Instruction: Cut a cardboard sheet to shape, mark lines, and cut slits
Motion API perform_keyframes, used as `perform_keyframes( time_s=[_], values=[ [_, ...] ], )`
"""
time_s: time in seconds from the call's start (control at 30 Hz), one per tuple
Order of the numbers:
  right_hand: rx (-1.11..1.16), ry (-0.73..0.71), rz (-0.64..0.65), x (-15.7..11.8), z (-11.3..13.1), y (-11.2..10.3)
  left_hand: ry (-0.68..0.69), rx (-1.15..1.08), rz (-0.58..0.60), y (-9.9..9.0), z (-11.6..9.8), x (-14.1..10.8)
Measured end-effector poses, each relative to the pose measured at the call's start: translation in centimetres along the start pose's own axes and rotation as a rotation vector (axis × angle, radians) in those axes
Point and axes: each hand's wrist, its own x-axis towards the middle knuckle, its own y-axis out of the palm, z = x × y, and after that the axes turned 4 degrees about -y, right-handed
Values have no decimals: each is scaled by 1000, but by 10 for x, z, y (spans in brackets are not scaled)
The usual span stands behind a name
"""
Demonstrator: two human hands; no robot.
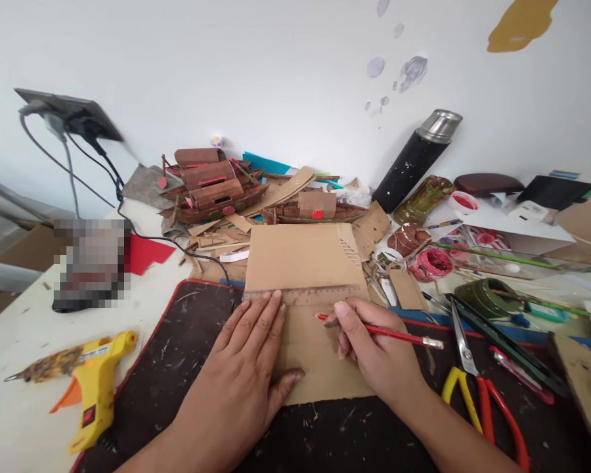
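Note:
A piece of brown cardboard (300,256) lies on a dark mat (177,368) with a red edge. Across it rests a clear ruler (325,293). My left hand (251,348) lies flat with fingers stretched, its fingertips on the ruler's left part and its thumb on the cardboard. In my right hand (374,341) is a red pencil (398,335), pinched near its point, which hovers or rests just below the ruler; contact cannot be made out. Short slanted marks or cuts show at the cardboard's upper right.
A yellow glue gun (96,374) lies at the left, below a blurred-out object (93,263). Behind are model boats (217,190) and cardboard scraps. At the right are scissors (463,348), a green cutter (507,348), paint jars (431,264) and a black flask (408,164).

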Motion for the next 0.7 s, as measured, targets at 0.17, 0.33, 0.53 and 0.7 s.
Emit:
perform_keyframes(
  time_s=[0.17,0.33,0.53,0.7],
  values=[
    [-15,12,18,2,4,-1,11,5,-5,0,1,0],
    [-18,-2,18,2,7,1,6,-33,-29,2,2,-2],
    [-5,-2,15,3,8,1,2,-65,-32,4,3,-3],
    [-13,9,19,3,9,0,-11,-70,-15,4,3,-4]
  ],
)
